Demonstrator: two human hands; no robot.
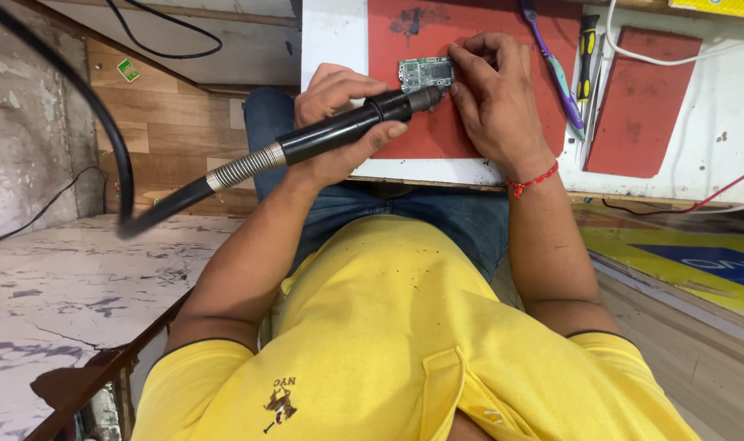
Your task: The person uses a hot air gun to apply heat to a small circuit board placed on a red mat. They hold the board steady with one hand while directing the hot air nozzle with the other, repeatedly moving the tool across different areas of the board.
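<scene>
Two hands are at work over one small green circuit board [426, 73], which lies on the larger of two red mats [470, 82]. That mat sits on a white desk [333, 37]; the second, smaller red mat [641, 102] lies further to the right on the same desk. The left hand [339, 122] is wrapped around one black hot-air handpiece [347, 131], whose nozzle tip points at the lower right edge of the board, and one ribbed metal collar joins the handle to a single thick black hose [111, 147] that loops away to the left. The right hand [494, 98] is pressed down on the mat with its fingertips [461, 59] pinning the right edge of the board; one red thread band [533, 180] circles that wrist.

Between the two mats lie one purple and teal toothbrush [555, 69] and one screwdriver with a black and yellow handle [586, 49]. One white cable [657, 57] and one thin red wire [698, 200] cross the right part of the desk.

Below the desk are wood-pattern flooring and a pale marbled slab [62, 286] on the left, with a yellow and blue printed panel [682, 253] on the right. The person wears a yellow polo shirt and blue jeans.

The nozzle's tip is partly hidden behind the right hand's fingers, the board's components are too small to make out, and the toothbrush head is cut off by the top edge.
</scene>
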